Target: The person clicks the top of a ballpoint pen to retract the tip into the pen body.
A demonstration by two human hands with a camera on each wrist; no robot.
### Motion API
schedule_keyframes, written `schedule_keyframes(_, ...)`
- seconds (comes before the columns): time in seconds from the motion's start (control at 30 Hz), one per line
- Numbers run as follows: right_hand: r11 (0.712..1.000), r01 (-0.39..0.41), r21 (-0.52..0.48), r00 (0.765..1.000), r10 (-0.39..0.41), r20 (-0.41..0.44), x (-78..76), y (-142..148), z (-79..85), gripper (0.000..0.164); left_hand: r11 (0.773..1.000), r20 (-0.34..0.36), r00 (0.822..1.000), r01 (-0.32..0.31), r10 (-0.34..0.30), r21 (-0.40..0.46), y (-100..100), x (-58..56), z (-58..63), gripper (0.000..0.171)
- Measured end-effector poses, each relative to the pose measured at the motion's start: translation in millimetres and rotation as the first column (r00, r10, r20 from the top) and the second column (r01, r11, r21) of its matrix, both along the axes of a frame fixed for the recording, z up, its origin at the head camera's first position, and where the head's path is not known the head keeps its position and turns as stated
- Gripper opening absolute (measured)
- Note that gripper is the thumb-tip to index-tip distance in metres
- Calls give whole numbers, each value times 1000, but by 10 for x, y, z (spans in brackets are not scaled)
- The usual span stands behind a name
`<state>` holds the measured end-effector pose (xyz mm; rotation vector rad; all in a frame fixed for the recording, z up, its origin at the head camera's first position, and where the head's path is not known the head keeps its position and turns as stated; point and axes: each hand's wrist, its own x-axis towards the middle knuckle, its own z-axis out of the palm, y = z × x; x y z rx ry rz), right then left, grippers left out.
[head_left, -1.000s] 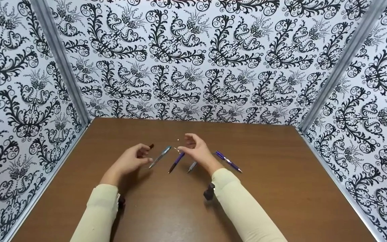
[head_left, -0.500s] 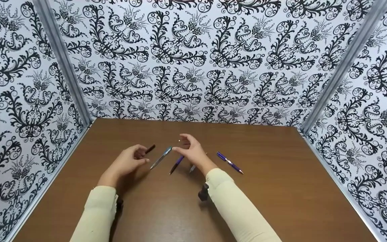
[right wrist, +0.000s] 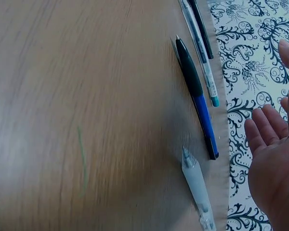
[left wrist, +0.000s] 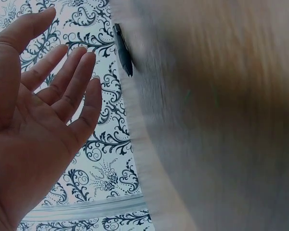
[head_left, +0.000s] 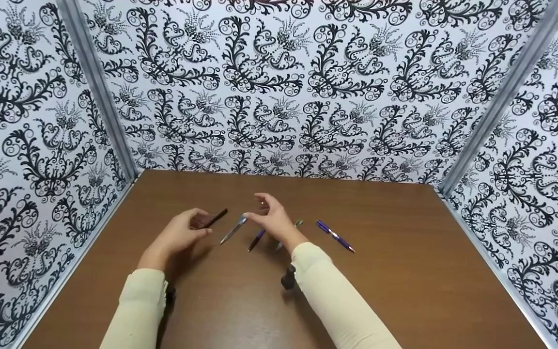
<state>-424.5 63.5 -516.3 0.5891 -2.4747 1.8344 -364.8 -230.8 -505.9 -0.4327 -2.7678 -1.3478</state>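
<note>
Head view: the left hand (head_left: 180,235) is by the black pen (head_left: 218,217), the right hand (head_left: 275,220) near the blue pen (right wrist: 199,99), both holding nothing. They lie apart on the table (head_left: 385,291), perhaps for easy reach.

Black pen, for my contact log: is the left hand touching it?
Apart: the left wrist view shows patterned wall between the left hand and the black pen.

Light is even; faint glare lies on the bench (head_left: 240,310), shadows beside the sleeves (head_left: 133,310); the bench blurs in the left wrist view
</note>
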Motion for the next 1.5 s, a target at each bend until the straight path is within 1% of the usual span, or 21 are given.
schedule_keyframes(0.23, 1000, -15, 2, 1000, 15, 17, 3, -99, -10, 73, 1000, -6, 1000, -15, 15, -8, -59, 28, -3, 43)
schedule_keyframes(0.5, 1000, -21, -12, 1000, 21, 8, -12, -150, 22, 74, 999, 2, 1000, -24, 25, -32, -78, 20, 37, 45)
schedule_keyframes(0.67, 999, -27, -18, 1000, 27, 9, -4, -153, 16, 76, 999, -6, 1000, -22, 22, -45, -90, 13, 18, 43)
schedule_keyframes(0.87, 1000, -26, -7, 1000, 26, -1, 1, -141, 10, 76, 996, -15, 1000, -16, 15, -84, -92, -35, -37, 44)
schedule_keyframes(1.0, 1000, -29, -2, 1000, 29, 2, -3, -138, -3, 77, 993, -24, 1000, 0, -3, -116, -102, -58, -71, 47)
schedule_keyframes(1.13, 1000, -28, -5, 1000, 28, 5, 3, -125, -8, 77, 993, -25, 999, 19, -22, -119, -106, -101, -101, 47)
schedule_keyframes(1.23, 1000, -26, -8, 1000, 26, 8, 11, -115, -8, 78, 993, -17, 1000, 23, -25, -119, -90, -134, -106, 48)
schedule_keyframes(1.5, 998, -56, -16, 998, 55, -16, -13, -125, -25, 76, 983, 8, 1000, 21, -20, -184, -72, -191, -110, 49)
